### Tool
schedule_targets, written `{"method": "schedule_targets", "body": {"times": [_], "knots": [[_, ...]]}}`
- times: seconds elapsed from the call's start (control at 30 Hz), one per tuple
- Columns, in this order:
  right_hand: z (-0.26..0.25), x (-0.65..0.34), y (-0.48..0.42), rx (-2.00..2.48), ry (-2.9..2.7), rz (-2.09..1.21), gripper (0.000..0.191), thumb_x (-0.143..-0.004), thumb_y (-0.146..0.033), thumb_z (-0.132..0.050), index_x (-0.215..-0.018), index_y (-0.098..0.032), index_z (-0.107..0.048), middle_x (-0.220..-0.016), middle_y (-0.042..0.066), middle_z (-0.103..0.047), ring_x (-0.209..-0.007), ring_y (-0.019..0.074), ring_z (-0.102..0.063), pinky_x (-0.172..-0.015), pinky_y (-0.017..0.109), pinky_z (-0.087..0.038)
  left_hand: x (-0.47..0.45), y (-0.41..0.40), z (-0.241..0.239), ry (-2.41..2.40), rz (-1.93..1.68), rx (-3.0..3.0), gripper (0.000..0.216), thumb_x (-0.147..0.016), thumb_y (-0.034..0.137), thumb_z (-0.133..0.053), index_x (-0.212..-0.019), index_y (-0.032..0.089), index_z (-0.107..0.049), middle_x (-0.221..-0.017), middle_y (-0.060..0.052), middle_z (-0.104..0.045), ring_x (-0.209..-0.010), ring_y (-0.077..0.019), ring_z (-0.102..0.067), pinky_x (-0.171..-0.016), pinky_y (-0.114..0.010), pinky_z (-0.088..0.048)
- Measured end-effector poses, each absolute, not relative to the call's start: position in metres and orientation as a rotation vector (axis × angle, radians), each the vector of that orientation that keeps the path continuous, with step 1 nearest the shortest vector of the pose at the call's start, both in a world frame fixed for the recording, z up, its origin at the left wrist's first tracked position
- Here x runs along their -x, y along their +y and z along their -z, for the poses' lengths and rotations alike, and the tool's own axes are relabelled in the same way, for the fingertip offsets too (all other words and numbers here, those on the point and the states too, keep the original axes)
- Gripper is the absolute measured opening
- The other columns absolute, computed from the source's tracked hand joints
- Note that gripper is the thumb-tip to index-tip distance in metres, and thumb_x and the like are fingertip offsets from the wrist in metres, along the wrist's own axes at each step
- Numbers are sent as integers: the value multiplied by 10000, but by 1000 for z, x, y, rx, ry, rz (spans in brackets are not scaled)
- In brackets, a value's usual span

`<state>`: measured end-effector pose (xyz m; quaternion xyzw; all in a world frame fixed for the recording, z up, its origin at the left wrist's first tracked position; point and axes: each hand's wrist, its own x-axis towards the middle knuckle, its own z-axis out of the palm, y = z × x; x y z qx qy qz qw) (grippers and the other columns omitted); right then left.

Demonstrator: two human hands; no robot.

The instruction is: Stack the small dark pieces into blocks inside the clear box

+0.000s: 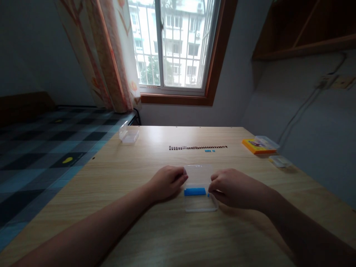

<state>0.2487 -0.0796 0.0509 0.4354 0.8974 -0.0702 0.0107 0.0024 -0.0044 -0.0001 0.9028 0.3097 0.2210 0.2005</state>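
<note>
Wooden desk [125, 174] is bearing an open clear plastic box [201, 211]

At the near middle of the desk, the box is lying between the person's hands. The right hand [235, 187] is bunching its fingertips over the box's right side; whether they are grasping anything, I cannot tell. The left hand [168, 181] is pinching the left edge of the opened lid [197, 172]. An orange box [257, 146] is resting near the desk's right edge. Beyond the lid, small dark pieces [198, 148] are forming a long row. Inside the box, a blue block [194, 191] is lying crosswise. A few small blue pieces [207, 151] are sitting just before the row; a tiny blue piece [208, 195] is showing beneath the right fingertips.
</note>
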Motion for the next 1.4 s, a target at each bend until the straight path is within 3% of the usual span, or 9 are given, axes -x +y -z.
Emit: {"method": "schedule_targets", "body": {"times": [1.4], "knots": [[-53,-246,-82,-1362,2798,216,243,-867,-183,-524,-711,-182,-711,-717,18,-651,-613,105,-497,-597,251,-278,-4,-5,-1,834,-637,-2519,207,-924,253,-509,-759,180,-608,-666,0,-623,-617,-142,-543,-616,-243,-391]]}}
